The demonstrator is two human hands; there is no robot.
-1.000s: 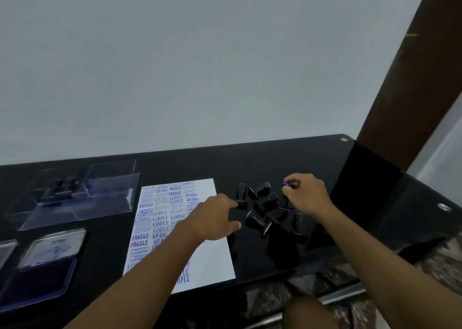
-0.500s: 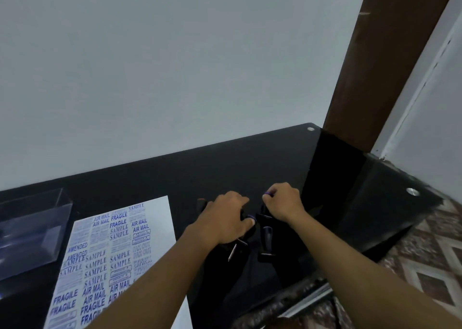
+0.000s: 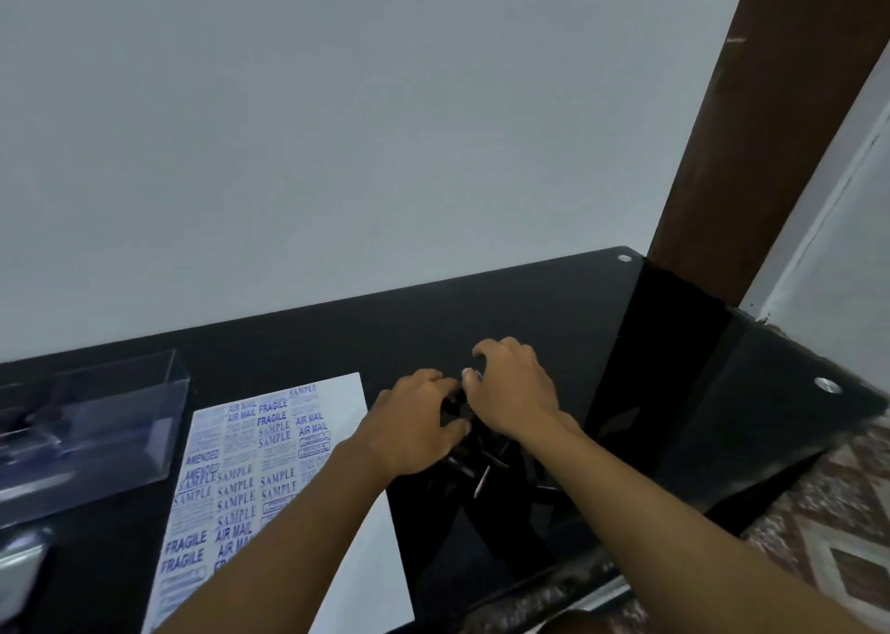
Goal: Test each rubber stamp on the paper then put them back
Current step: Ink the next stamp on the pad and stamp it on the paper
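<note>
Both hands, left hand and right hand, curl over small black stamps; grip contents hidden.

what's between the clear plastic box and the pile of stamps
In the head view, the stamped paper sheet lies between the clear plastic box and the stamp pile, on the black table.
</note>
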